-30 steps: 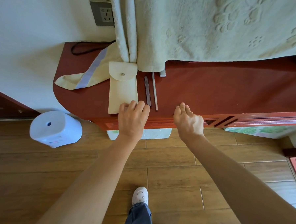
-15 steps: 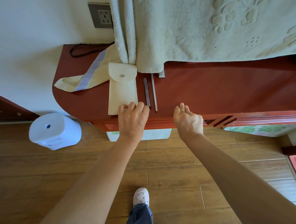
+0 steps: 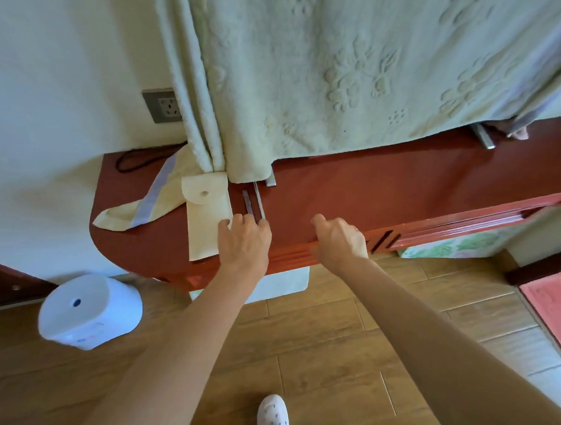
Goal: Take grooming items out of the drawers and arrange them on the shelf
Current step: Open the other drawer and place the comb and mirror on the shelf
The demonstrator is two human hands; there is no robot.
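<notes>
A cream snap-button pouch [image 3: 207,221] lies flat on the red wooden shelf [image 3: 403,192]. Just right of it lie two thin metal grooming tools, a dark one [image 3: 248,202] and a lighter one [image 3: 259,200], side by side. My left hand [image 3: 243,243] rests over the pouch's near right corner, fingertips touching the tools' near ends and hiding them. About a hand's width to the right, my right hand [image 3: 339,244] rests on the shelf's front edge with its fingers loosely bent, holding nothing. No drawer shows open.
A pale embossed towel [image 3: 345,69] hangs over the shelf's back. A striped cloth [image 3: 143,205] and a black cord [image 3: 135,159] lie at the left end, below a wall socket [image 3: 163,105]. A white appliance [image 3: 89,309] stands on the wooden floor, a pink mat [image 3: 554,301] at right.
My head has tilted up, showing more of the towel. My left hand has shifted slightly right onto the tools' near ends. My right hand's fingers have bent at the shelf edge.
</notes>
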